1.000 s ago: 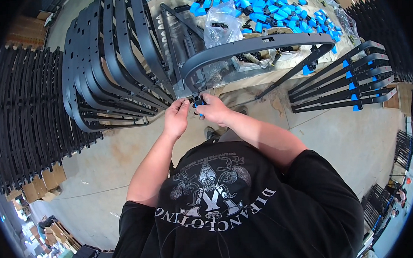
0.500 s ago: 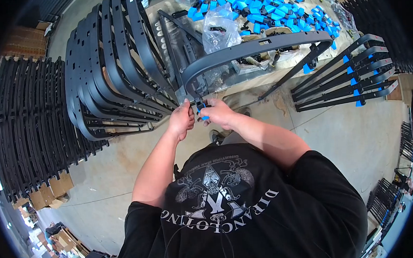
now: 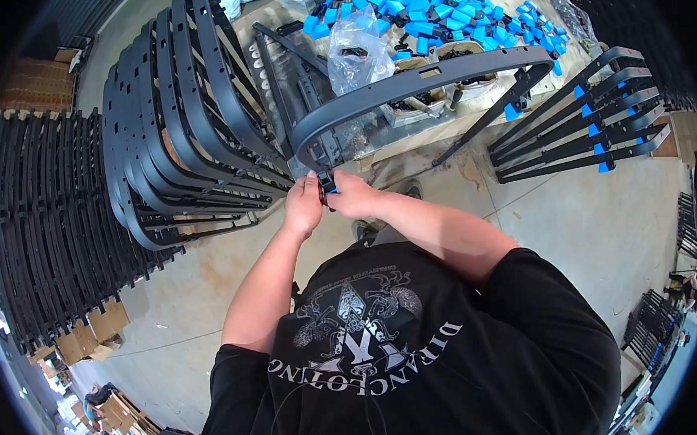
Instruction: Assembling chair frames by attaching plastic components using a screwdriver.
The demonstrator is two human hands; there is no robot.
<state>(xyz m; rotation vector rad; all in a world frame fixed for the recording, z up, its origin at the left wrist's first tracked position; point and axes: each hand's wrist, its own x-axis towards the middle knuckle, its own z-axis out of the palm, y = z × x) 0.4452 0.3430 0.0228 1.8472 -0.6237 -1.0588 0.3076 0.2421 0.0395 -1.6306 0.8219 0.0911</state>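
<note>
Setting: concrete workshop floor [image 3: 585,229] running across the middle of the frame; a worktable [image 3: 407,132] sitting at upper centre.
Frame in hand: a dark grey curved frame [image 3: 420,76] is arching from centre frame to the upper right, one end at the hands, the far leg [image 3: 485,120] slanting down toward the floor.
Blue piece: a small blue clip [image 3: 330,188] is showing between the two hands at the frame's near end — mostly hidden.
Left hand: the left hand [image 3: 305,208] is closing its fingers around the frame end, clamped on it.
Right hand: the right hand [image 3: 353,197] is pinching at the clip, fingers together on it; the exact hold cannot be told.
Handling: frame is looking stiff, long and awkward rather than heavy — likely best gripped near the end being worked, the far leg taking the rest. Clip is looking small, hard, easy to fumble.
Surroundings: nested dark frames [image 3: 178,124] are leaning at upper left; blue clips [image 3: 424,13] are piling at top centre; a clear bag [image 3: 355,48] beside them; finished bars with blue tips [image 3: 588,118] at right.
</note>
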